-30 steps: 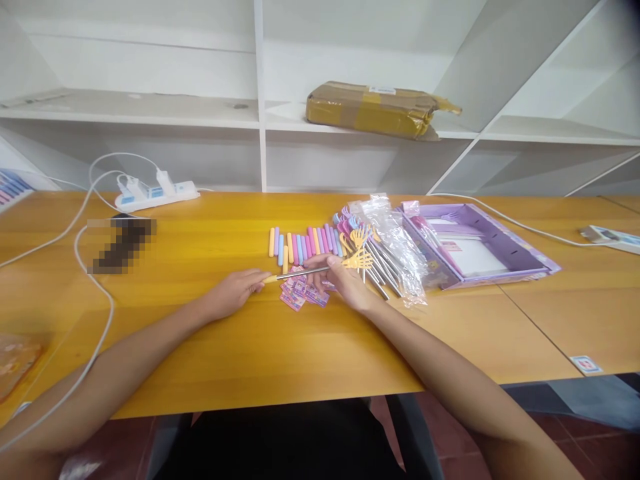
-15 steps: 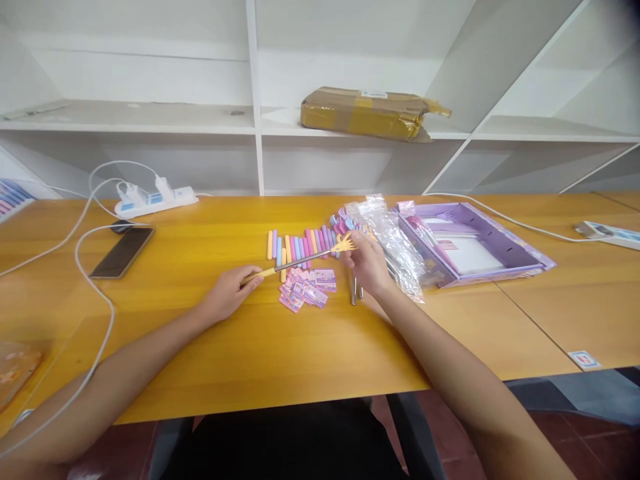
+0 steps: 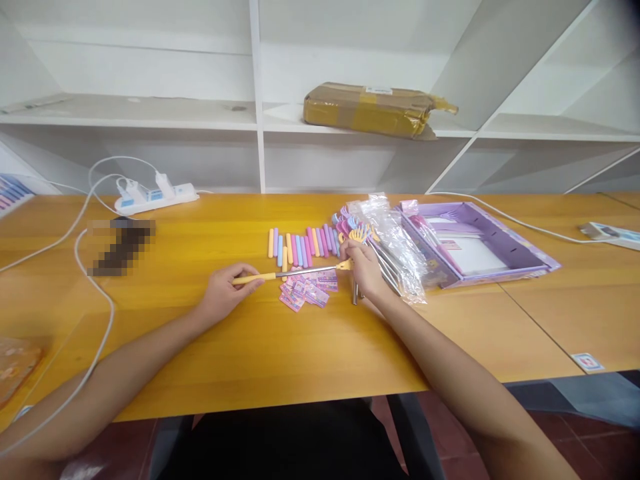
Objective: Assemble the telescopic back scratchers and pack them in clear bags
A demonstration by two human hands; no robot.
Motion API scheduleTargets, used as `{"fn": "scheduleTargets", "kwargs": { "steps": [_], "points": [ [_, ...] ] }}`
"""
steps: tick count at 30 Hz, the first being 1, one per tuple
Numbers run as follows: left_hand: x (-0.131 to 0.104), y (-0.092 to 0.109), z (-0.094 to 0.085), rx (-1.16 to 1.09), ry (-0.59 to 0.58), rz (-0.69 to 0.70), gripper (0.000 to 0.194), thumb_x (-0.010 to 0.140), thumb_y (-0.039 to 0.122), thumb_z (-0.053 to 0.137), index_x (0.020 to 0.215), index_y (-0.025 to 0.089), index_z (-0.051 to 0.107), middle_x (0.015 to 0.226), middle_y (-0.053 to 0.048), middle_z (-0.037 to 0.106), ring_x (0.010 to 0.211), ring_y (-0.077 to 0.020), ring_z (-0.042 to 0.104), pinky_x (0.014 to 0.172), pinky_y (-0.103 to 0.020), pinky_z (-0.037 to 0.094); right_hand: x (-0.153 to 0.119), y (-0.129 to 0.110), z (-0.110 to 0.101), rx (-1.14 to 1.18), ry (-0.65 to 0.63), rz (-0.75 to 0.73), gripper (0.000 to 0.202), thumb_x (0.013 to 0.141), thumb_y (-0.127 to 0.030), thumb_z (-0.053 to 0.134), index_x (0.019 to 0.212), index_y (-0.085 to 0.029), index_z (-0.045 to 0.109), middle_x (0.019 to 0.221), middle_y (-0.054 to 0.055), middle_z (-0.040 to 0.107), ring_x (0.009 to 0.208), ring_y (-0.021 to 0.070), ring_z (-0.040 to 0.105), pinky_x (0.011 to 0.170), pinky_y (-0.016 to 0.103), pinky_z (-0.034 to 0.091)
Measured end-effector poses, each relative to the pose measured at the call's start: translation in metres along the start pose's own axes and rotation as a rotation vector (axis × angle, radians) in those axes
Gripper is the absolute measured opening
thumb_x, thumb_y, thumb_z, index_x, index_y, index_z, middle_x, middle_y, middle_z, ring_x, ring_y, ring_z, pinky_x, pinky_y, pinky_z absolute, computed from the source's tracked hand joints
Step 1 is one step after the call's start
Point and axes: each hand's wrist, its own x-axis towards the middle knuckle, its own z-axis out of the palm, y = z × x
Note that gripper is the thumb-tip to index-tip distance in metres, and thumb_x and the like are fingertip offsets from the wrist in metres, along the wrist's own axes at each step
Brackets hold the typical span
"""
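My left hand (image 3: 226, 289) is closed around the yellow handle of a back scratcher (image 3: 306, 271), whose metal rod runs nearly level to the right. At its far end, the yellow head is pinched in my right hand (image 3: 366, 270), which partly hides it. Below the rod lie overlapping pink and purple cards (image 3: 311, 295). Behind it, loose handle sleeves (image 3: 309, 244) in yellow, blue, pink and purple stand in a row. Next to my right hand, more back scratchers (image 3: 387, 263) with coloured claw heads and metal rods lie partly in a clear plastic bag (image 3: 395, 230).
A purple open box (image 3: 527, 265) sits at the right, with a pink item inside. White power strips (image 3: 173, 195) lie at both sides, with cables (image 3: 107, 320) crossing the left. A blurred dark object (image 3: 123, 248) is at the left. A taped carton (image 3: 367, 110) rests on the shelf.
The back scratcher has turned from a slant to nearly level as its head end came down. My right fingers now close over the head, which was in plain view before.
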Motion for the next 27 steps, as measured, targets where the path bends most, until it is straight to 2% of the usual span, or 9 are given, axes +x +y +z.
{"fn": "scheduleTargets", "kwargs": {
  "steps": [6, 13, 19, 27],
  "points": [
    [-0.007, 0.002, 0.0, 0.048, 0.018, 0.06, 0.023, 0.091, 0.044, 0.075, 0.09, 0.022, 0.073, 0.06, 0.008, 0.052, 0.053, -0.0094, 0.043, 0.052, -0.023, 0.032, -0.007, -0.002, 0.007, 0.012, 0.005, -0.008, 0.019, 0.081, -0.025, 0.044, 0.063, -0.024, 0.052, 0.066, 0.0, 0.05, 0.071, 0.0194, 0.048, 0.072, 0.032, 0.039],
    [-0.011, 0.008, -0.001, 0.068, 0.024, 0.114, 0.021, 0.093, 0.042, 0.074, 0.091, 0.022, 0.072, 0.059, 0.008, 0.055, 0.05, -0.0085, 0.044, 0.051, -0.022, 0.033, -0.012, -0.006, 0.008, -0.012, 0.01, -0.024, 0.018, 0.078, -0.024, 0.045, 0.062, -0.024, 0.052, 0.065, 0.0, 0.049, 0.069, 0.019, 0.047, 0.068, 0.031, 0.037],
    [-0.015, 0.01, 0.001, 0.112, 0.055, 0.156, 0.021, 0.094, 0.042, 0.074, 0.092, 0.022, 0.071, 0.059, 0.008, 0.055, 0.049, -0.0079, 0.043, 0.05, -0.022, 0.033, -0.014, -0.011, 0.009, -0.028, -0.033, -0.008, 0.018, 0.079, -0.024, 0.044, 0.062, -0.024, 0.051, 0.062, 0.0, 0.048, 0.065, 0.018, 0.045, 0.064, 0.031, 0.034],
    [-0.022, 0.016, 0.006, 0.138, 0.097, 0.227, 0.024, 0.095, 0.045, 0.074, 0.091, 0.022, 0.07, 0.058, 0.008, 0.054, 0.047, -0.0076, 0.043, 0.049, -0.021, 0.034, -0.019, -0.015, 0.014, -0.016, -0.083, 0.0, 0.019, 0.079, -0.025, 0.044, 0.062, -0.024, 0.051, 0.063, 0.0, 0.048, 0.066, 0.0185, 0.045, 0.066, 0.032, 0.036]
  ]
}}
